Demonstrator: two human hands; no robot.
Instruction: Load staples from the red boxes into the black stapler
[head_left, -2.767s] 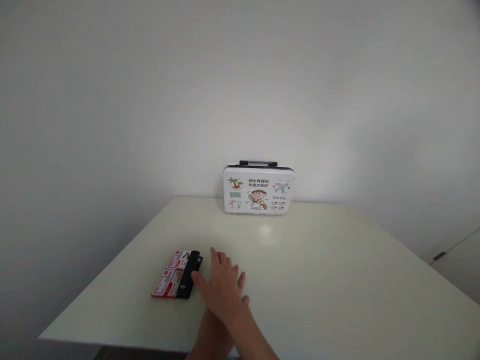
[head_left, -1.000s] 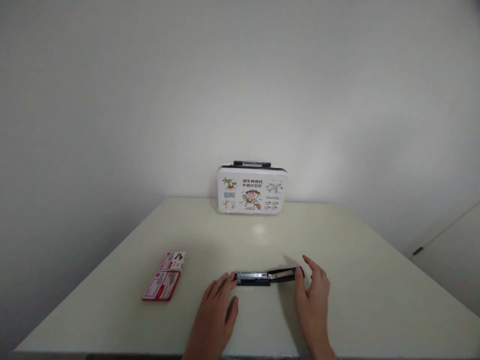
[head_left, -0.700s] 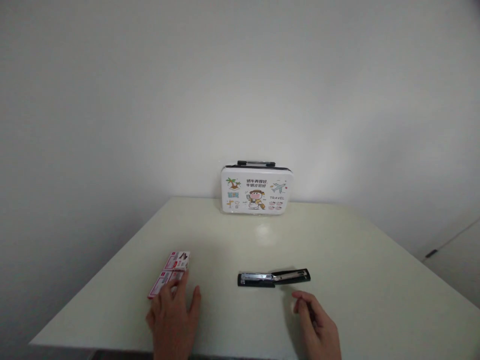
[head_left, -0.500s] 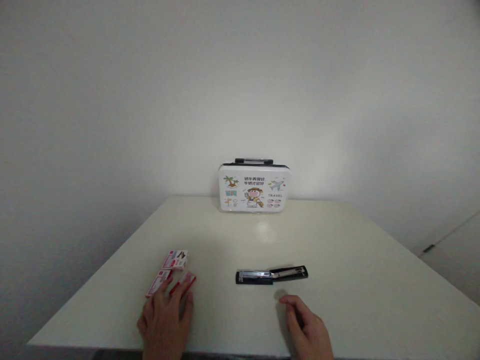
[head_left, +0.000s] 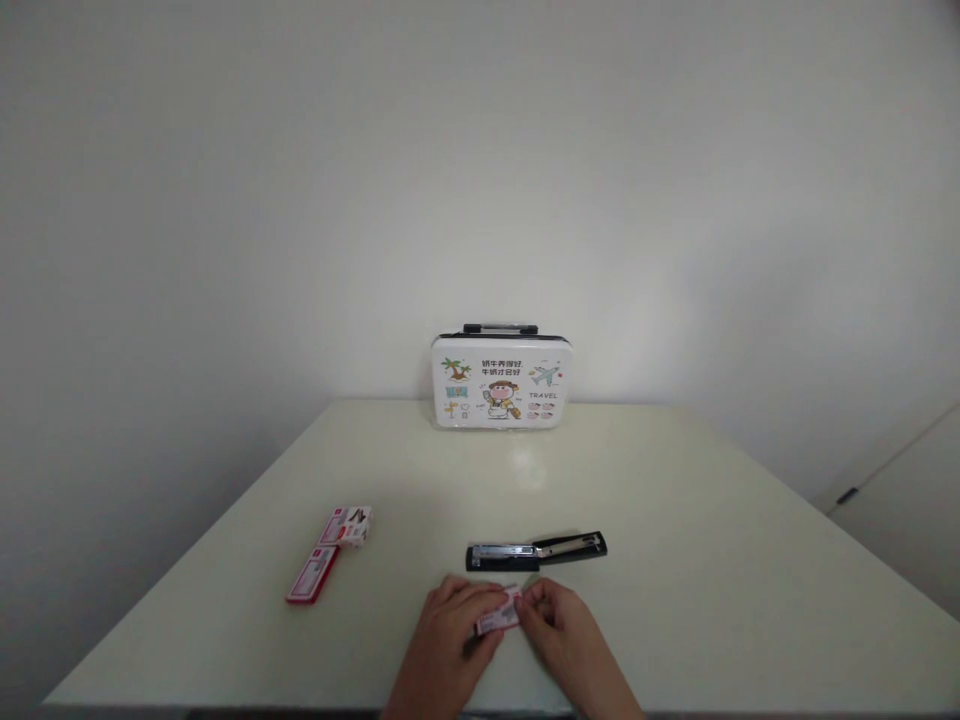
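A small pink-and-white staple box is between my hands near the table's front edge. My left hand is closed around its left side, fingers over the top and thumb below. At the box's right end, my right hand pinches it with thumb and fingertips. Just beyond lies a black stapler, opened out flat so its metal staple channel shows. Over to the left rest two more boxes: a red-sided staple box and, touching its far end, a white-and-pink box with a dark picture printed on it.
A white case with a black handle and cartoon prints stands upright at the back of the pale table, against the wall. On the right, a cord with a small dark piece runs beyond the table's edge.
My left hand has picked up the nearer right staple box from the left group and carried it right. My right hand has shifted left and now grips its end.
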